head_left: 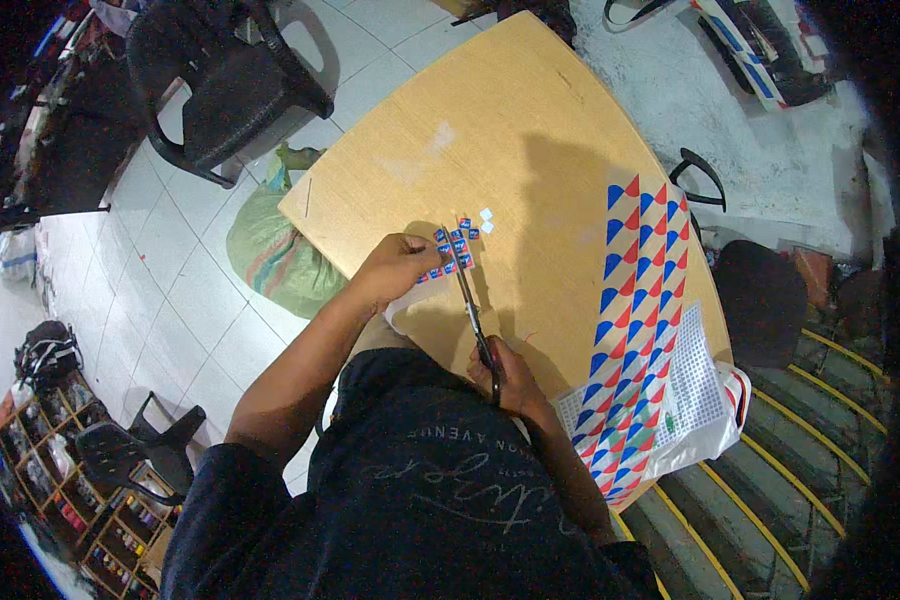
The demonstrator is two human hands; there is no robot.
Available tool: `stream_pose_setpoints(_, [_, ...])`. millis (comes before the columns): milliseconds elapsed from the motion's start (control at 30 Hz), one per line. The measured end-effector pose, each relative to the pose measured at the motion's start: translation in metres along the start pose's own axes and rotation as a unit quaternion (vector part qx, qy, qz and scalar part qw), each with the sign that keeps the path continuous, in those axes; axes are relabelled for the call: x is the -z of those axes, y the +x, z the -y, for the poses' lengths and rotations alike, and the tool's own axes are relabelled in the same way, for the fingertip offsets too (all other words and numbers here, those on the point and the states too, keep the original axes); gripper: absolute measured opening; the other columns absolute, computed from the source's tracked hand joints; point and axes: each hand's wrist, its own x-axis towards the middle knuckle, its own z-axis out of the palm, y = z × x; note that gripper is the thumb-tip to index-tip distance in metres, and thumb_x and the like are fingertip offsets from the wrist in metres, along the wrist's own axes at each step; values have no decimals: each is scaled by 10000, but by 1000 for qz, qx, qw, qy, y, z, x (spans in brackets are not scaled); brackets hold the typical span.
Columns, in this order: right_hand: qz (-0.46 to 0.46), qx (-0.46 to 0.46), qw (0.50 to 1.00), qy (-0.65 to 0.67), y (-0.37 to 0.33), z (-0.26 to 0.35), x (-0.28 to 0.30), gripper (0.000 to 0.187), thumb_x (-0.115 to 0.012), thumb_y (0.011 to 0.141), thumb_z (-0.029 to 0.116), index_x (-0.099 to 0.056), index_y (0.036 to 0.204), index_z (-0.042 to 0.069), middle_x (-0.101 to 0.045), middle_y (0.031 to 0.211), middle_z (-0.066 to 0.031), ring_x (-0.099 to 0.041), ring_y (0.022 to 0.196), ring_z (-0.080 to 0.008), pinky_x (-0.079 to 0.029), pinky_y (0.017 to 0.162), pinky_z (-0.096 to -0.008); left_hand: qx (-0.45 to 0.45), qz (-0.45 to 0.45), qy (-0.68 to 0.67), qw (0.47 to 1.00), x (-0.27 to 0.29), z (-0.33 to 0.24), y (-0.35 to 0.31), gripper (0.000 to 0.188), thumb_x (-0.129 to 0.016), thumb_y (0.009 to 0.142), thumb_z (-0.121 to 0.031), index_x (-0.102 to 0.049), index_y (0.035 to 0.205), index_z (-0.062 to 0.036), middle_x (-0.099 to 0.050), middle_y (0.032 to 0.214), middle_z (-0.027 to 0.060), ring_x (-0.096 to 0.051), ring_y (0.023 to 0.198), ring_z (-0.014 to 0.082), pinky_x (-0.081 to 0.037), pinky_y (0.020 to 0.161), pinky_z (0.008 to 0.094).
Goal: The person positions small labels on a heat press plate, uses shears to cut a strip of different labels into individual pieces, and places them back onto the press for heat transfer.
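Between the thumb and fingers of my left hand (407,264) is a sheet of small blue-and-red labels (454,257), held over the wooden table (490,110). My right hand (512,378) is closed round the black handles of a pair of scissors (473,305). The blades reach up across the label sheet; whether they bite into it I cannot tell. Just beyond the tips lie loose cut labels (473,234) and small white squares (486,215). My left fingers cover part of the sheet.
To the right lies a long sheet of blue and red half-circles (635,300), over a white dotted sheet (695,370) in clear plastic. A green sack (285,250) stands by the table's left edge. Black chairs (225,110) and steps with yellow edges (760,480) are around.
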Motion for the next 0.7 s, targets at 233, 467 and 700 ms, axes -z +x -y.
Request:
stream_pose_setpoints(233, [10, 4, 999, 50, 0, -10, 1, 260, -612, 880, 282, -527, 933, 42, -545, 763, -24, -520, 705, -130, -439, 668, -284, -20, 4, 8, 1000, -2, 6, 7, 214, -673, 796, -233, -668, 703, -40, -509, 600, -45, -417, 574, 63, -324, 524, 257])
stream_pose_setpoints(467, [-4, 18, 999, 30, -2, -12, 2, 286, -632, 870, 295, -523, 922, 37, -564, 759, -45, -555, 719, -148, -446, 663, -298, -37, 2, -14, 999, -5, 4, 3, 200, -674, 801, -223, -694, 749, -31, -537, 610, -42, -429, 573, 60, -331, 528, 245])
stream_pose_setpoints(700, [-7, 28, 1000, 10, 0, -10, 1, 295, -616, 881, 316, -521, 900, 37, -562, 745, -43, -546, 682, -160, -443, 639, -314, -21, 8, -6, 1000, -4, 7, 5, 209, -673, 805, -225, -711, 790, -20, -580, 647, -21, -459, 594, 72, -373, 558, 244])
